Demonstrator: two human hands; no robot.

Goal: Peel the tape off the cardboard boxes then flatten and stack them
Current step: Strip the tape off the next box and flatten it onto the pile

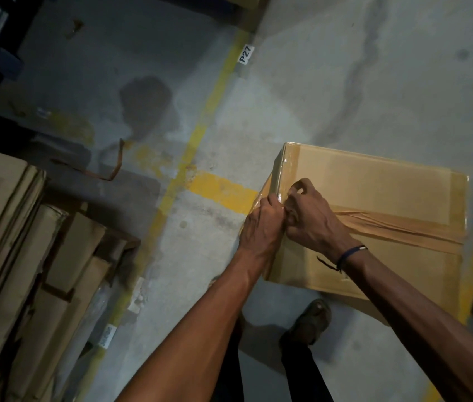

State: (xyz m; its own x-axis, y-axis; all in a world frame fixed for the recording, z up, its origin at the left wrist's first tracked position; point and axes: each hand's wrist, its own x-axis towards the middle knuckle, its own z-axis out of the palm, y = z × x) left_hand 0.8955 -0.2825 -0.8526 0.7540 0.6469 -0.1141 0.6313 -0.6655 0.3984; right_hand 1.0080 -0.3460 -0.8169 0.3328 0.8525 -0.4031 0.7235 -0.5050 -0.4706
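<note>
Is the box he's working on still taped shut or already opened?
Still shut: the cardboard box has flat flaps, brown tape crossing its top.

Both bare arms reached forward and came close together. The left hand (261, 224) was closed in a fist with its knuckles up, and it touched the right hand (312, 219), which curled its fingers (302, 185) in a pinch beside it. The right wrist wore a thin dark band (350, 254), and one foot in a sandal (313, 319) stood below the arms.
</note>
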